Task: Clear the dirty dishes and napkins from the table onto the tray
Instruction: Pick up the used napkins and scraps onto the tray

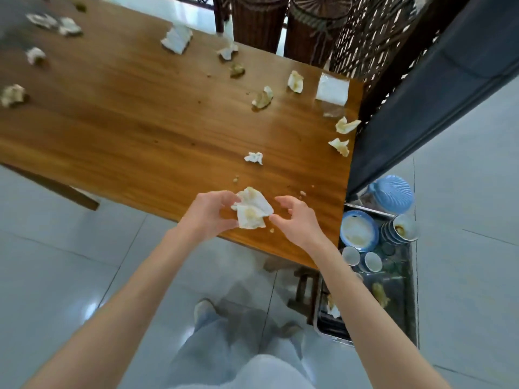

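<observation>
The left hand (209, 213) pinches a stained napkin (252, 210) at the table's (140, 130) near edge, the right hand (297, 217) loose-fingered beside it, so crumbs could spill floorward before reaching the tray (404, 313).

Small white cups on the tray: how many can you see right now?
2. Both sit side by side on the tray just below the blue plate: left cup, right cup. More may be hidden behind the right forearm.

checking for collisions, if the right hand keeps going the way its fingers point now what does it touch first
The right hand has its fingers aimed left, toward the stained napkin that the left hand holds above the table edge. It would most likely meet that napkin first, though the exact gap is hard to judge.
</observation>
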### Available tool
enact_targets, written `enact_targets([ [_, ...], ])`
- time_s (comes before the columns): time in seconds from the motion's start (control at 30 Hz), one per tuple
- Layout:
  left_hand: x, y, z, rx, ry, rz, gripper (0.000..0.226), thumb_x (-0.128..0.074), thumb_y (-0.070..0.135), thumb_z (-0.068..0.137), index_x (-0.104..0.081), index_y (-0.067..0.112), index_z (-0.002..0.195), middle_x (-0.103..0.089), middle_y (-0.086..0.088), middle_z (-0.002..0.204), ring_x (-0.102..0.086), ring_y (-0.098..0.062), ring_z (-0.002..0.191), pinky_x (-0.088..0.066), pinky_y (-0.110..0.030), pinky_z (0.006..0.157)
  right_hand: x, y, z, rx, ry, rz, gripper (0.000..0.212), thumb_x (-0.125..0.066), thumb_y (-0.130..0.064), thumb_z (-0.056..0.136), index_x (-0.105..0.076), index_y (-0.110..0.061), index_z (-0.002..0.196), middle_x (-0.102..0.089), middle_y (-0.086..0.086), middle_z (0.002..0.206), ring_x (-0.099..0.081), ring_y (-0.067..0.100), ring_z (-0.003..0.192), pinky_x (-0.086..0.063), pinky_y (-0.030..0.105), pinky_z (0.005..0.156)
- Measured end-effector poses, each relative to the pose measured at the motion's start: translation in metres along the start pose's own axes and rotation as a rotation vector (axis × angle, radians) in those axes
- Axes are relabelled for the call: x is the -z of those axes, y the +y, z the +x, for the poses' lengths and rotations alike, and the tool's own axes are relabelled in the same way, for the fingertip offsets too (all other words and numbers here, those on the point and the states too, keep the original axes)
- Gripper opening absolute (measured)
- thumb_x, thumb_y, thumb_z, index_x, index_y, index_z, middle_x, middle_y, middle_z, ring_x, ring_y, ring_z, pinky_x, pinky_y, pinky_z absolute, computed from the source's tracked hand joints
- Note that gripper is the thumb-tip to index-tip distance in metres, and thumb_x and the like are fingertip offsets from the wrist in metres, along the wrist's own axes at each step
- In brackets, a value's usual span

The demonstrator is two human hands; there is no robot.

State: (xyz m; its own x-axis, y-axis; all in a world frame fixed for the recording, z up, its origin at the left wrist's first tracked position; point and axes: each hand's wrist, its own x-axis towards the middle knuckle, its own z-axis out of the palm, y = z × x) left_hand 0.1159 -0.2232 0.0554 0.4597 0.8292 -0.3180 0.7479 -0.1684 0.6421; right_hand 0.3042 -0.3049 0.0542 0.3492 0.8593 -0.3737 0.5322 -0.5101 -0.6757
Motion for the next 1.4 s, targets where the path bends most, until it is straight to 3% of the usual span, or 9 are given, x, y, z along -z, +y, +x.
enact_targets([
  [0.13, 0.01, -0.025, 0.021, -0.02, 0.01, 0.015, 0.048, -0.081, 0.02, 0.07, -0.061, 0.035, 0.111, -0.059, 0.015, 0.108, -0.052, -0.005, 0.094, -0.042, -0.019, 0.073, -0.031, -0.008, 0.018, -0.019, -0.016, -0.099, 0.063, -0.073, -0.031, 0.078, -0.045, -0.028, 0.135, -0.048, -0.004, 0.138, -0.045, 0.017, 0.124, -0.041, 0.031, 0.097],
  [0.37, 0.004, -0.041, 0.063, -0.084, 0.019, 0.057, 0.046, -0.078, 0.016, 0.073, -0.063, 0.028, 0.114, -0.062, 0.007, 0.116, -0.05, -0.003, 0.094, -0.038, -0.017, 0.082, -0.063, -0.014, 0.057, 0.057, -0.177, -0.39, 0.086, -0.08, -0.027, 0.07, -0.031, -0.031, 0.142, -0.026, 0.004, 0.149, -0.027, 0.027, 0.133, -0.036, 0.04, 0.104],
  [0.53, 0.008, -0.045, 0.099, -0.057, 0.027, 0.065, 0.046, -0.078, 0.017, 0.073, -0.062, 0.027, 0.116, -0.062, 0.005, 0.117, -0.053, -0.008, 0.099, -0.039, -0.019, 0.083, -0.071, -0.013, 0.08, 0.164, -0.259, -0.582, 0.063, -0.074, -0.018, 0.075, -0.041, -0.025, 0.128, -0.033, 0.01, 0.133, -0.034, 0.029, 0.117, -0.048, 0.035, 0.088],
  [0.67, 0.01, -0.042, 0.126, -0.043, 0.062, 0.087, 0.045, -0.078, 0.016, 0.073, -0.062, 0.027, 0.115, -0.062, 0.004, 0.116, -0.053, -0.007, 0.099, -0.04, -0.018, 0.083, -0.074, -0.013, 0.097, 0.227, -0.206, -0.523, 0.044, -0.067, -0.008, 0.082, -0.05, -0.019, 0.121, -0.042, 0.008, 0.121, -0.041, 0.023, 0.103, -0.047, 0.028, 0.077],
  [0.77, 0.006, -0.034, 0.139, -0.04, 0.054, 0.116, 0.045, -0.076, 0.015, 0.076, -0.061, 0.027, 0.117, -0.06, 0.003, 0.119, -0.055, -0.014, 0.106, -0.044, -0.022, 0.086, -0.073, -0.013, 0.107, 0.201, -0.17, -0.453, 0.028, -0.062, -0.009, 0.088, -0.059, -0.019, 0.114, -0.051, 0.005, 0.112, -0.048, 0.02, 0.097, -0.047, 0.027, 0.079],
  [1.0, -0.007, -0.009, 0.187, -0.083, 0.018, 0.185, 0.056, -0.071, 0.01, 0.081, -0.051, 0.028, 0.13, -0.049, -0.001, 0.132, -0.052, -0.019, 0.115, -0.047, -0.027, 0.088, -0.049, -0.004, 0.131, 0.055, 0.064, -0.292, 0.028, -0.064, -0.011, 0.087, -0.064, -0.016, 0.115, -0.061, 0.001, 0.107, -0.058, 0.015, 0.094, -0.045, 0.018, 0.08],
  [1.1, -0.022, -0.001, 0.205, -0.124, -0.026, 0.261, 0.051, -0.068, 0.013, 0.084, -0.051, 0.028, 0.129, -0.046, -0.004, 0.135, -0.047, -0.021, 0.121, -0.048, -0.032, 0.092, -0.026, 0.0, 0.14, -0.024, 0.188, -0.251, 0.03, -0.066, -0.011, 0.086, -0.064, -0.014, 0.116, -0.062, 0.001, 0.108, -0.06, 0.015, 0.097, -0.043, 0.015, 0.079],
  [1.27, -0.027, 0.0, 0.231, -0.155, -0.062, 0.23, 0.025, -0.062, 0.012, 0.089, -0.062, 0.018, 0.113, -0.054, -0.005, 0.116, -0.054, -0.021, 0.105, -0.048, -0.026, 0.08, 0.027, 0.0, 0.174, -0.118, 0.357, -0.205, 0.029, -0.064, -0.011, 0.087, -0.063, -0.011, 0.116, -0.062, 0.004, 0.107, -0.058, 0.013, 0.095, -0.042, 0.014, 0.075],
  [1.4, -0.004, 0.014, 0.273, -0.224, 0.018, 0.223, 0.023, -0.065, 0.018, 0.087, -0.063, 0.02, 0.11, -0.057, -0.004, 0.106, -0.054, -0.02, 0.096, -0.05, -0.028, 0.075, 0.069, -0.001, 0.211, -0.178, 0.48, -0.227, 0.028, -0.062, -0.009, 0.087, -0.063, -0.009, 0.115, -0.062, 0.008, 0.109, -0.056, 0.018, 0.1, -0.043, 0.021, 0.081],
])
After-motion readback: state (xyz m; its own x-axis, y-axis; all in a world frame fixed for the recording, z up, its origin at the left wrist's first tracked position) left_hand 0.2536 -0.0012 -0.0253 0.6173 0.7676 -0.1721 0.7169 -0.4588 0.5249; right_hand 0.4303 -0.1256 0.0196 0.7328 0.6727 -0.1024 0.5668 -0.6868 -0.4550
